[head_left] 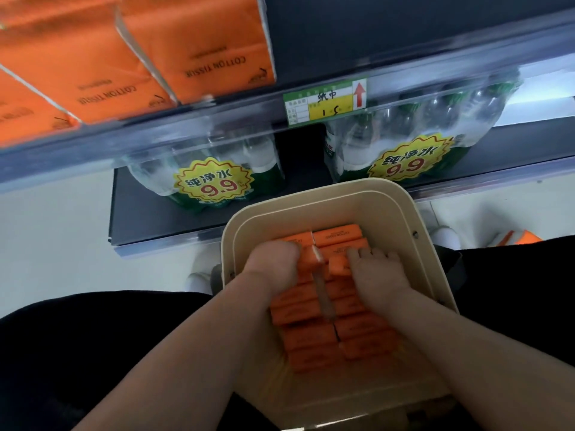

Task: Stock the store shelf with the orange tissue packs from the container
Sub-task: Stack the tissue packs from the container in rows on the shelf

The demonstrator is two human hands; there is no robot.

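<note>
A beige plastic container (404,213) sits in front of me, holding two rows of orange tissue packs (311,337) standing on edge. Both of my hands are down inside it. My left hand (273,262) curls round a tissue pack (311,259) in the left row and tilts it up out of the row. My right hand (378,272) grips another tissue pack (339,265) at the top of the right row. On the store shelf (186,126) above, at the upper left, large orange tissue packs (199,48) stand side by side.
A price tag (325,101) with a red arrow hangs on the shelf rail; the shelf to its right is dark and bare. Two shrink-wrapped bundles of water bottles (211,178) lie on the lower shelf behind the container. More orange packs (522,237) lie on the floor at right.
</note>
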